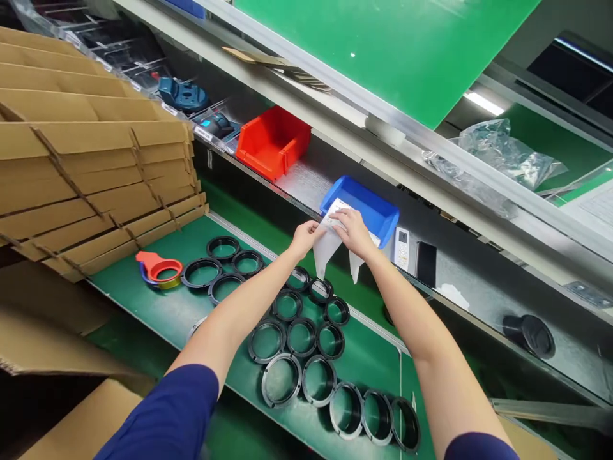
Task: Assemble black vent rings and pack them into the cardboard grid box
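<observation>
My left hand (305, 239) pinches the left edge of a white printed sheet (327, 246), possibly a label sheet. My right hand (355, 231) is closed over the upper part of the same white paper, its fingers bent down onto it. Pointed, pale flaps hang below both hands. Just behind them, a blue bin (376, 207) sits on the metal shelf, and some white paper shows at its near side. On the green table below my arms stand several black rings (301, 337), a few partly covered by my left forearm.
A red bin (272, 144), remote control (401, 248), dark phone (426, 263) and black round cup-like part (529, 335) lie along the shelf. Stacked cardboard (96, 147) rises at left, near a red tape dispenser (160, 268). Plastic bags (502, 153) lie upper right.
</observation>
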A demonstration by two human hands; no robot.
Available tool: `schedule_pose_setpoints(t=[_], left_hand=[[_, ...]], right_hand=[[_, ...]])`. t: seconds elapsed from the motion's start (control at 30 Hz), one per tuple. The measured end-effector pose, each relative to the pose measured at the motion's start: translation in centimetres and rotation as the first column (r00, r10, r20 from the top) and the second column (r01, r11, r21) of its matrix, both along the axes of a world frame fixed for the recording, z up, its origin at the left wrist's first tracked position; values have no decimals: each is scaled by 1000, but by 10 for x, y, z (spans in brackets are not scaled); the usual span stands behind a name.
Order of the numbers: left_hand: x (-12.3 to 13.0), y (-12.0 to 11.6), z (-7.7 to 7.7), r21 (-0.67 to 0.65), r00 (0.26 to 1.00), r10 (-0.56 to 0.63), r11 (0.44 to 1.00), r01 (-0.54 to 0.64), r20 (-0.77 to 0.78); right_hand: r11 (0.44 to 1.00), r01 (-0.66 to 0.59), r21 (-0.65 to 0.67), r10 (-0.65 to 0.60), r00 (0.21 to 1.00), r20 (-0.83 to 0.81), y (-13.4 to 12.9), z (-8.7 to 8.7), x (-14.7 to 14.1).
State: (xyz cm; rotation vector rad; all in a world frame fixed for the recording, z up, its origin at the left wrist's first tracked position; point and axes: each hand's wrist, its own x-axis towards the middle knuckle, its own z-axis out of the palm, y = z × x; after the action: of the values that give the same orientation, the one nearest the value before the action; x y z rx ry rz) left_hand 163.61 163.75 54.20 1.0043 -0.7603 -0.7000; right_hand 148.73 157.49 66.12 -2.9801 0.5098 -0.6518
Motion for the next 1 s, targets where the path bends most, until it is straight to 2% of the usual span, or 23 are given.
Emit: schedule_pose_setpoints(t=[0.07, 0.13, 0.27, 0.4, 0.47, 0.57, 0.67, 0.73, 0.83, 0.9, 1.0], left_hand=[[-1, 3, 0, -3, 999, 40, 999, -40, 24], [0, 4, 0, -1, 996, 69, 998, -69, 49], [4, 0, 0, 31, 988, 117, 992, -121, 101], [3, -3, 4, 84, 964, 213, 970, -228, 157], [-2, -1, 8, 88, 946, 266, 954, -286, 185], [-14, 6, 13, 39, 887, 359, 922, -386, 289], [-22, 11, 10, -22, 816, 417, 894, -447, 400], [-22, 10, 5, 20, 852, 371, 914, -406, 370], [-20, 3, -3, 130, 946, 180, 967, -221, 269], [-19, 0, -4, 147, 959, 101, 979, -144, 264], [-24, 4, 1, 88, 929, 146, 979, -186, 339]], right_hand=[[990, -24, -140, 6, 992, -129, -10, 1, 29], [975, -68, -210, 11, 965, -261, -15, 0, 50], [967, -139, -212, 42, 912, -408, -22, 3, 68], [965, -175, -196, 74, 896, -437, -31, 8, 74], [973, -155, -169, 72, 906, -417, -36, 8, 76], [987, -120, -103, 74, 928, -366, -43, 5, 76], [982, -155, -105, 111, 935, -337, -47, 1, 69], [971, -173, -167, 114, 942, -317, -49, -3, 63], [948, -187, -256, 111, 952, -286, -50, -9, 59], [936, -210, -282, 127, 950, -286, -50, -12, 58], [919, -241, -311, 146, 943, -301, -52, -14, 57]])
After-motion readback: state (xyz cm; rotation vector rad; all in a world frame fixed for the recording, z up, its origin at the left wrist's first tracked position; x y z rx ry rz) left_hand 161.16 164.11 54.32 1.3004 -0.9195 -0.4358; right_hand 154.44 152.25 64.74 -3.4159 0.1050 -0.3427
